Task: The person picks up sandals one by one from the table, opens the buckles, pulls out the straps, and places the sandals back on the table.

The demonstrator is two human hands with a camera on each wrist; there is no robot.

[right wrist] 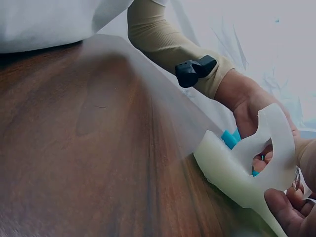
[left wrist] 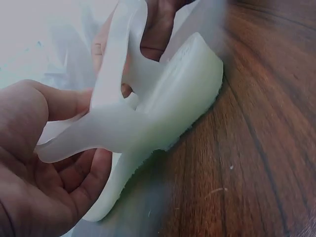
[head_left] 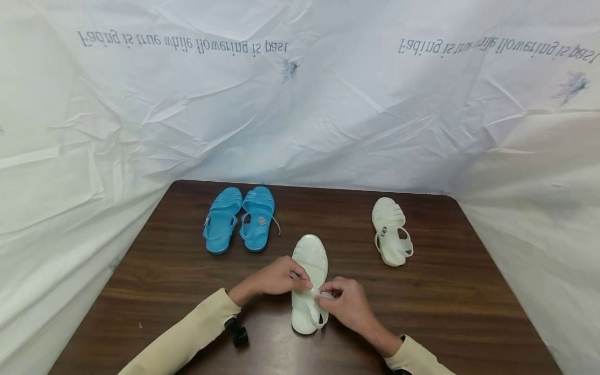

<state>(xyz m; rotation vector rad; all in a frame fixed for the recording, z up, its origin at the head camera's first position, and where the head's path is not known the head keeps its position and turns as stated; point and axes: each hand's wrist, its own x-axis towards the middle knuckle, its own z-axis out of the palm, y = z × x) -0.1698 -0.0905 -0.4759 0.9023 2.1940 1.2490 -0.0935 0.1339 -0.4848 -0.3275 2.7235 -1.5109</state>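
Note:
A white jelly sandal (head_left: 310, 260) lies on the table in front of the person, toe pointing away. Its ankle strap (left wrist: 111, 64) arches above the footbed in the left wrist view. The left hand (head_left: 281, 276) pinches the sandal's side band between thumb and fingers. On the other side, the right hand (head_left: 349, 304) pinches the strap near its end with thumb and forefinger. A small metal buckle (right wrist: 297, 178) shows beside the right fingertips in the right wrist view. The fingers partly cover where the strap meets the buckle.
The other white sandal (head_left: 389, 229) stands at the back right. Two blue sandals, a left one (head_left: 222, 219) and a right one (head_left: 258, 219) with a loose strap, are at the back left. White sheeting (head_left: 300, 104) hangs around the brown wooden table (head_left: 450, 291).

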